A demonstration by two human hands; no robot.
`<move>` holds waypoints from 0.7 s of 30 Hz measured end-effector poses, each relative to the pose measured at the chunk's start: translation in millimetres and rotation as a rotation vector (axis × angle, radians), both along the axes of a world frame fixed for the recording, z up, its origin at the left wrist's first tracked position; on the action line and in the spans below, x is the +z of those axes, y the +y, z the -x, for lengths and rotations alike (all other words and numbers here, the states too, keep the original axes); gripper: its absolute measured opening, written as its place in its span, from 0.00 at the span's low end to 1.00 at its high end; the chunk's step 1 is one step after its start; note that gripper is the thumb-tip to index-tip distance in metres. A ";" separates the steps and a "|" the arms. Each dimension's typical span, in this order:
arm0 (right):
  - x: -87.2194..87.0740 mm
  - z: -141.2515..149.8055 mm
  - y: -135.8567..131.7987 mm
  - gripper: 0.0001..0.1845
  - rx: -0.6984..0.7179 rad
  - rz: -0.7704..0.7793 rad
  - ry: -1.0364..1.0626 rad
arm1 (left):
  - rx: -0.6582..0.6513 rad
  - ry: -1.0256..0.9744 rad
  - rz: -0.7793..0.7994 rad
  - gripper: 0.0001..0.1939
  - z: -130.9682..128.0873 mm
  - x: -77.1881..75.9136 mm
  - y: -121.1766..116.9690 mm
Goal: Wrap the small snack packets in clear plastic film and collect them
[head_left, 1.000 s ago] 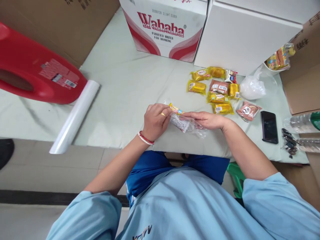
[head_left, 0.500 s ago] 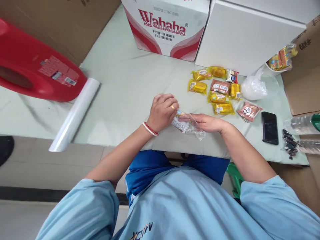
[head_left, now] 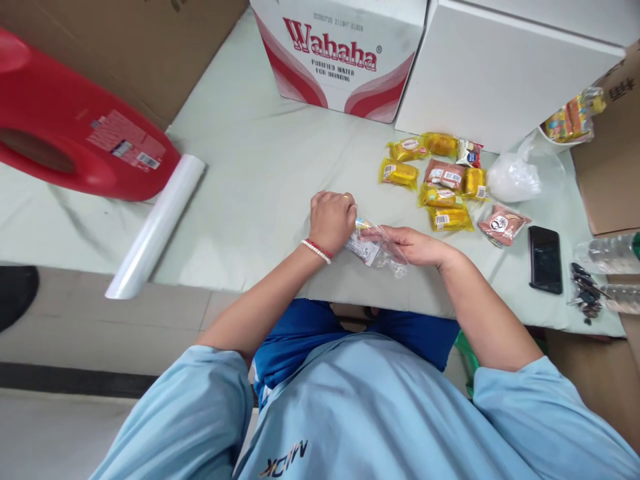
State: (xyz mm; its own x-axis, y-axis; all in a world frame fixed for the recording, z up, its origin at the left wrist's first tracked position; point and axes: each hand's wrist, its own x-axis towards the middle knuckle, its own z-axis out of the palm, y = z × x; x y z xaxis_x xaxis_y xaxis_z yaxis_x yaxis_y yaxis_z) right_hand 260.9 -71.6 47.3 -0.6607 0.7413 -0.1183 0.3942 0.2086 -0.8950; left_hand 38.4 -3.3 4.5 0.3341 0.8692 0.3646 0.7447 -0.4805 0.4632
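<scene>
Close to the table's front edge, both hands are on a clear plastic bag (head_left: 393,260) holding a small printed snack packet (head_left: 364,249), white with some yellow and blue. My left hand (head_left: 333,220), with a ring and a red-and-white bracelet at the wrist, is closed over the bag's left end; its fingertips are hidden. From the right, my right hand (head_left: 415,245) reaches to the bag with its fingers together, partly behind or inside the clear film. Up and to the right lie several yellow-wrapped snack cakes (head_left: 440,195) and a brown packet (head_left: 504,225).
A roll of clear film (head_left: 156,228) lies beside a red jug (head_left: 90,127) at left. A Wahaba-style printed water carton (head_left: 340,60) and a white box (head_left: 500,73) stand behind. At right are a bag of white stuff (head_left: 515,175), a phone (head_left: 545,260) and plastic bottles (head_left: 607,255).
My left hand has turned and curled more tightly over the bag's left end, its forearm shifting right. My right hand has barely moved. The whole view has shifted slightly.
</scene>
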 end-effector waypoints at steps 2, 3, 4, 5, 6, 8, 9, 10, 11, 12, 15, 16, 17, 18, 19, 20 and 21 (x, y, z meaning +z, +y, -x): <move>-1.7 0.6 -1.3 0.26 -0.009 0.018 0.018 | 0.055 -0.004 0.037 0.08 -6.8 -1.4 -2.8; -2.9 0.5 -2.1 0.26 -0.017 0.038 0.028 | 0.083 -0.008 0.049 0.09 -10.2 -3.1 -4.6; -4.3 0.0 -2.9 0.27 -0.024 0.070 0.040 | 0.109 -0.015 0.052 0.09 -13.3 -5.4 -6.6; -5.8 -1.3 -4.0 0.28 -0.032 0.116 0.060 | 0.132 -0.024 0.045 0.09 -15.9 -8.2 -8.7; -7.2 -3.4 -5.4 0.29 -0.050 0.172 0.087 | 0.152 -0.033 0.029 0.09 -18.0 -11.2 -10.9; -8.7 -10.0 -9.8 0.30 -0.134 0.288 0.167 | 0.178 -0.039 -0.011 0.10 -20.3 -16.5 -14.8; -8.3 -14.1 -12.9 0.31 -0.207 0.334 0.214 | 0.183 -0.037 -0.032 0.10 -20.8 -18.4 -16.4; -7.0 -18.0 -16.5 0.31 -0.294 0.369 0.260 | 0.183 -0.034 -0.050 0.10 -20.9 -19.6 -17.7; -4.9 -21.5 -20.6 0.32 -0.385 0.390 0.300 | 0.176 -0.033 -0.068 0.10 -20.8 -20.2 -18.6; -2.2 -24.0 -24.8 0.34 -0.463 0.396 0.329 | 0.165 -0.033 -0.085 0.10 -20.7 -20.3 -19.3; 4.7 -24.3 -36.6 0.38 -0.607 0.338 0.306 | 0.137 -0.035 -0.119 0.09 -19.7 -19.1 -20.5; 4.7 -22.5 -39.7 0.38 -0.655 0.298 0.268 | 0.137 -0.032 -0.116 0.09 -19.1 -18.4 -20.7; 3.1 -20.5 -42.2 0.36 -0.715 0.256 0.229 | 0.141 -0.029 -0.106 0.09 -18.5 -17.7 -21.0; -0.4 -18.9 -44.1 0.32 -0.785 0.221 0.198 | 0.145 -0.027 -0.091 0.09 -17.9 -16.9 -21.3; -5.3 -18.1 -45.6 0.29 -0.857 0.200 0.180 | 0.144 -0.028 -0.073 0.09 -17.3 -15.8 -21.6; -11.4 -18.4 -46.7 0.26 -0.919 0.197 0.170 | 0.137 -0.030 -0.053 0.08 -16.9 -14.5 -21.9; -17.6 -19.9 -47.5 0.24 -0.960 0.208 0.160 | 0.126 -0.033 -0.032 0.08 -16.5 -12.9 -22.3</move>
State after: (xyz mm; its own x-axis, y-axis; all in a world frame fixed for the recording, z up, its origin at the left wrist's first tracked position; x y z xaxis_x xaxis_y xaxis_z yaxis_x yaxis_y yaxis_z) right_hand 280.7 -119.1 29.7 0.1891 0.9446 -0.2682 0.1853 -0.3026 -0.9349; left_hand 55.0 -25.6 -8.4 0.2105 0.8910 0.4022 0.7847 -0.3994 0.4740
